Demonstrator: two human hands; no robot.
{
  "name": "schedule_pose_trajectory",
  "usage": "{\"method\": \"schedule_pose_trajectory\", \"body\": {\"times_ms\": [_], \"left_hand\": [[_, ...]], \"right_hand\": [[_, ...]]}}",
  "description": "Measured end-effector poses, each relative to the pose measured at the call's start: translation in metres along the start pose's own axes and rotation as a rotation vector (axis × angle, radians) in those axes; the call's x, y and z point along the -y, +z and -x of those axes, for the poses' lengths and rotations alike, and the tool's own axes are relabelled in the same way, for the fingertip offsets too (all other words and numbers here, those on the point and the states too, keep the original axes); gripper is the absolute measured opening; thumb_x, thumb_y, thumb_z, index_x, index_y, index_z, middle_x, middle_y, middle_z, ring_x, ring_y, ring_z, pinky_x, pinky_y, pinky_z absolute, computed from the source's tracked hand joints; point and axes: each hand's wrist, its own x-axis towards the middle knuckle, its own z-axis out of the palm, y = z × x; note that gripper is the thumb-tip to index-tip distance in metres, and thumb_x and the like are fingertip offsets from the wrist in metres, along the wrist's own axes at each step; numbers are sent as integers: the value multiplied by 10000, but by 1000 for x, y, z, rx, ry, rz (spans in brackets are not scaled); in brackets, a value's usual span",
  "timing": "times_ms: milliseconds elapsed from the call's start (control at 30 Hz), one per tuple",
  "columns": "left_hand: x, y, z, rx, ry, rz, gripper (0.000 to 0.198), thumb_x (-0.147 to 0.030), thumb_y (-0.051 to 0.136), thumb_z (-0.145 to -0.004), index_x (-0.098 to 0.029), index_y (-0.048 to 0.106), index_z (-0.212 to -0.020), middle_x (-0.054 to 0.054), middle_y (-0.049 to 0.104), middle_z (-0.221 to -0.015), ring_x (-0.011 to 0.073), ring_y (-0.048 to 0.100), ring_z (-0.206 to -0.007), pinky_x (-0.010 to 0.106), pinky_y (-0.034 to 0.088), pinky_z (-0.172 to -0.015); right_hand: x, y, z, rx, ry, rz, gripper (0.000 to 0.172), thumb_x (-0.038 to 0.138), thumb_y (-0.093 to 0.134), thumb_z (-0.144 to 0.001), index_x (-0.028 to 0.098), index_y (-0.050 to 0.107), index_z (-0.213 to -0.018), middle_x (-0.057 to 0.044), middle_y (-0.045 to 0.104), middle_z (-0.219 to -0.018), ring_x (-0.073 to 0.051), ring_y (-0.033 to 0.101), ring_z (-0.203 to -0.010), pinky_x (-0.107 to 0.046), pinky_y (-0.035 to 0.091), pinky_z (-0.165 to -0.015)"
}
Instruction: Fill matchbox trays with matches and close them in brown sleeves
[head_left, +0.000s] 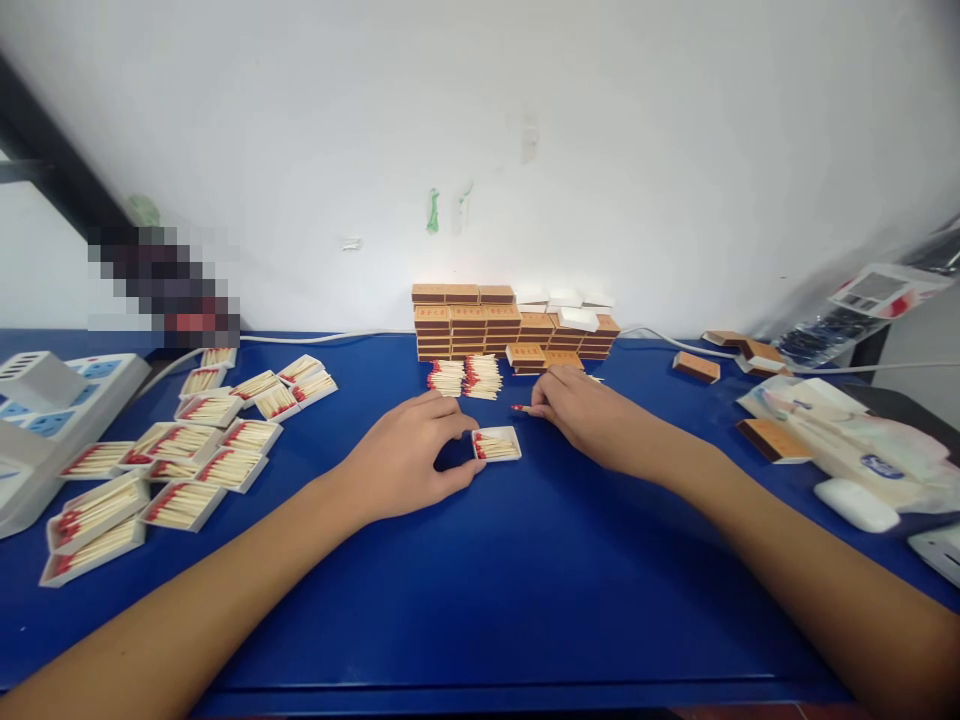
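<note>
A small white card tray (513, 440), partly filled with red-headed wooden matches, is being held at its left end, mid-counter, between the parted thumb and fingers of the left hand (416, 455). Red-tipped matchsticks (519, 408) are being pinched in the narrowly closed right hand (574, 405), just beyond the tray's right end. Two loose heaps of matches (482, 377) are being kept before a stack of orange-brown cardboard matchboxes (469, 325), on which white card trays (577, 319) are being supported. Many match-filled white trays (207, 512) are being grouped at left. Dark characters are being shown on the matchboxes, too small to be read; a barcode is being displayed on a clear plastic bag (814, 335). Everything is being carried by a glossy blue counter (525, 600), backed by a marked white wall (660, 150).
</note>
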Motion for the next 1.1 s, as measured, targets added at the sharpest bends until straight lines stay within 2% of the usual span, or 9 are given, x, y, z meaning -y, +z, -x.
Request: {"method": "schedule_pose_trajectory", "body": {"times_ms": [133,267,367,533,700,800,1000,1100], "left_hand": [[0,1,-1,1,2,-4,297,-363,690,-963,-159,729,-1175,68,700,-988,244,648,-991,405,544,-890],[-3,1,0,16,6,-2,259,-349,684,-961,-159,729,-1131,70,690,-972,247,646,-984,398,539,-873],[-4,0,-1,21,6,-7,228,-335,683,-957,-154,728,-1087,76,686,-966,253,644,-976,398,538,-853],[-3,0,-1,8,16,10,255,-327,694,-956,-155,728,-1141,70,694,-980,246,649,-989,391,537,-866],[-3,-1,-1,7,0,10,271,-334,703,-954,-155,729,-1156,67,695,-990,244,652,-998,392,536,-872],[-2,0,-1,8,1,15,258,-339,695,-961,-161,729,-1145,65,693,-994,241,649,-996,396,538,-873],[-3,0,-1,6,7,16,226,-338,692,-960,-168,729,-1104,65,689,-976,243,646,-980,398,541,-860],[-4,1,-1,5,21,13,203,-332,682,-964,-171,729,-1078,66,689,-963,243,644,-966,395,542,-847]], "right_hand": [[28,-6,5,-82,-130,53,294,292,395,-1111,189,617,-948,-116,640,-975,-257,580,-882,-386,469,-792],[57,-2,5,-103,-283,352,308,114,385,-1073,149,643,-909,-119,629,-909,-254,532,-826,-387,425,-753],[65,2,3,-80,-309,468,263,97,444,-1049,131,653,-894,-113,616,-881,-260,522,-817,-380,405,-706],[56,-3,6,-51,-225,306,190,172,495,-1067,140,644,-953,-107,619,-948,-248,560,-843,-372,444,-750],[48,-11,9,52,-110,78,121,186,535,-1063,177,616,-974,-66,617,-981,-196,594,-794,-322,440,-682],[48,-12,9,74,-94,-7,153,251,529,-1080,191,608,-963,-56,614,-988,-182,608,-792,-309,440,-681],[50,-9,6,-3,-123,-120,150,305,518,-1092,203,621,-1053,-48,616,-1039,-163,602,-786,-302,437,-682],[50,-3,4,-39,-140,-158,151,300,531,-1086,198,626,-1027,-45,613,-1010,-156,595,-769,-296,441,-679]]}}
